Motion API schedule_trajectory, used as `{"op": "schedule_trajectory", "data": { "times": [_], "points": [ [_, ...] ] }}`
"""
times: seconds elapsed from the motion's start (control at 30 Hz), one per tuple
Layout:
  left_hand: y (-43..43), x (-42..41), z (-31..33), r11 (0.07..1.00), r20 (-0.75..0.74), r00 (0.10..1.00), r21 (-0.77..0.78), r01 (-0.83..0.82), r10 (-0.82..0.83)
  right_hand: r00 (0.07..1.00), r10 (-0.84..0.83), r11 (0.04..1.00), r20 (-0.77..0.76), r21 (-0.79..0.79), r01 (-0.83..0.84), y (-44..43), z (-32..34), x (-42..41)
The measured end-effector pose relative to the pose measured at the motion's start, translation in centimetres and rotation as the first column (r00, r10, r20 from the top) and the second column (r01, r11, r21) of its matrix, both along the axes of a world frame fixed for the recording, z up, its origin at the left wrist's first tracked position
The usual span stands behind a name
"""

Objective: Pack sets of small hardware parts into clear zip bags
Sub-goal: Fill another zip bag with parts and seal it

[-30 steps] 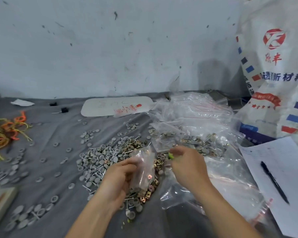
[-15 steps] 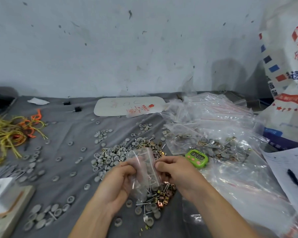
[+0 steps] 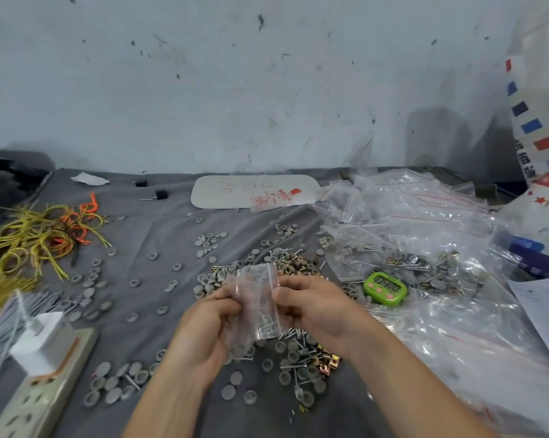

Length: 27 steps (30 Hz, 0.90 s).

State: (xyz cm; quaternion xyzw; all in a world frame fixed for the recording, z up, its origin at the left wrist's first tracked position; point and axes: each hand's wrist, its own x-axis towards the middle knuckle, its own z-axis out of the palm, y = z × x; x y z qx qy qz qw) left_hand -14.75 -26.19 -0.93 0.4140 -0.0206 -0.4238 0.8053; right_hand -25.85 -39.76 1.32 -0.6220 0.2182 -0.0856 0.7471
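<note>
- A stained pale wall backs a grey cloth-covered surface [image 3: 159, 235] strewn with loose hardware parts [image 3: 298, 352]: grey caps, screws and brass clips spread beneath and beyond the hands.
- A second ago the right hand [image 3: 314, 308] is off to the right with the green timer [image 3: 385, 287], and only the left hand [image 3: 210, 324] holds the bag. The timer now sits on the surface just right of the right hand, among the filled bags [image 3: 424, 257].
- The right hand is back on the work, so both hands now grasp the clear zip bag [image 3: 260, 298], each pinching one side between thumb and fingers.
- This suggests the set is counted in and the step in hand is closing the seal. Whether the strip is already pressed shut cannot be told.
- The zip bag hangs upright between the two hands, held clear of the surface, its upper edge rising just above the thumbs.
- A few screws lie at the bag's bottom, level with the right palm. A reddish line runs along the edge nearest the right thumb.
- The loose pile lies directly below the bag, so anything spilled would fall back among the parts.
- Well to the left of the left hand lie a power strip [image 3: 45, 384] and a tangle of yellow wires [image 3: 36, 235].
</note>
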Motion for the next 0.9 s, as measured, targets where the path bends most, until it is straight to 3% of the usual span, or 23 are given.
{"op": "schedule_trajectory", "data": {
  "times": [0.07,0.13,0.2,0.23,0.27,0.33,0.4,0.5,0.7,0.8,0.9],
  "points": [
    [0.3,-0.3,-0.2,0.986,0.125,0.989,0.136,-0.099,0.082,0.999,-0.026,0.999,-0.023,-0.046,0.025,0.2,0.0,0.2],
    [0.9,-0.5,-0.4,0.912,0.300,0.908,0.196,-0.360,0.293,0.996,-0.077,0.992,-0.042,-0.106,0.072,0.3,0.0,0.3],
    [2.0,-0.9,-0.2,0.748,0.538,0.676,0.120,-0.652,0.503,0.992,-0.116,0.986,-0.048,-0.130,0.109,0.2,-0.1,0.3],
    [2.5,-1.1,0.2,0.691,0.718,0.495,0.027,-0.723,0.490,0.991,-0.124,0.982,-0.049,-0.151,0.115,0.2,-0.1,0.3],
    [2.9,-1.4,0.6,0.710,0.885,0.299,-0.049,-0.702,0.357,0.991,-0.126,0.976,-0.046,-0.185,0.116,0.1,0.0,0.4],
    [2.8,-2.0,1.4,0.842,0.996,0.006,0.081,-0.534,-0.093,0.991,-0.133,0.961,-0.029,-0.247,0.122,-0.3,0.3,0.2],
    [1.7,-2.6,2.2,0.844,0.901,-0.116,0.339,-0.416,-0.419,0.994,-0.110,0.954,0.001,-0.281,0.105,-0.6,0.9,-0.1],
    [0.2,-3.4,2.8,0.815,0.855,-0.027,0.485,-0.317,-0.519,0.999,-0.028,0.958,0.033,-0.283,0.036,-0.7,1.8,-0.6],
    [-0.1,-3.8,2.4,0.883,0.936,0.064,0.349,-0.313,-0.347,0.992,0.091,0.976,0.088,-0.204,-0.072,-1.0,3.0,-1.8],
    [-0.1,-3.8,2.5,0.882,0.945,0.126,0.327,-0.339,-0.302,0.994,0.077,0.980,0.077,-0.187,-0.062,-1.2,2.7,-1.9],
    [-0.1,-3.7,2.4,0.859,0.941,0.125,0.339,-0.385,-0.315,0.995,0.038,0.974,0.092,-0.228,-0.016,-0.9,2.0,-1.5]
  ]
}}
